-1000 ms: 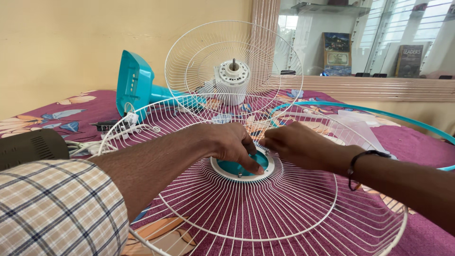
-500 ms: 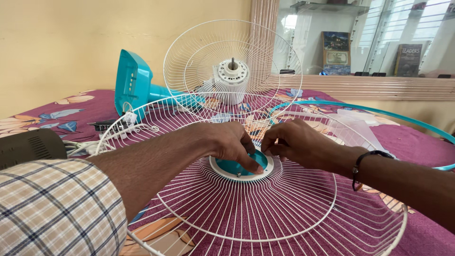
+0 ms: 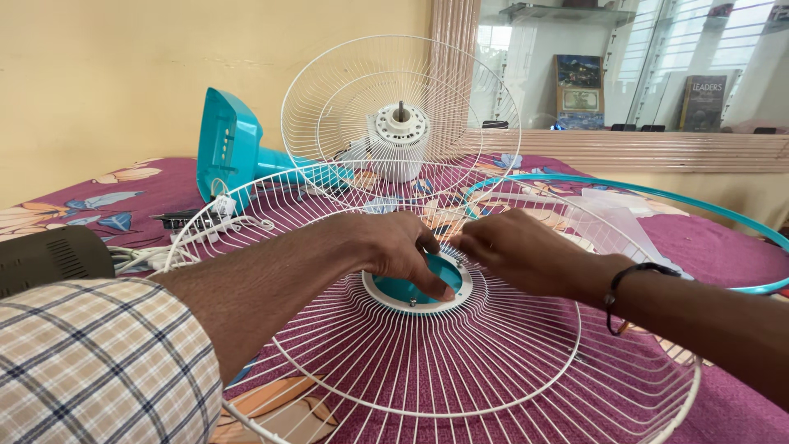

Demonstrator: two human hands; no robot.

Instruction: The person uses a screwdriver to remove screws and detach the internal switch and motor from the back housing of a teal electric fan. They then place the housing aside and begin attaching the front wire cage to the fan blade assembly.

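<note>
A white wire fan guard (image 3: 427,362) lies dished in front of me on a purple flowered cloth. At its middle sits a teal round cap (image 3: 411,289) in a white ring. My left hand (image 3: 386,247) rests on the cap, fingertips pressing its near side. My right hand (image 3: 514,251) touches the ring's far right edge with fingers pinched together; what they pinch is hidden. A black band is on my right wrist.
Behind stands the fan's rear guard (image 3: 345,90) with a white motor (image 3: 400,140) and teal base (image 3: 226,144). A teal rim hoop (image 3: 699,205) and clear blade (image 3: 612,215) lie right. White cable (image 3: 197,230) and a dark device (image 3: 49,255) lie left.
My right hand's fingers shifted slightly along the ring's far edge, lifting and then lowering again. My left hand stayed on the teal cap.
</note>
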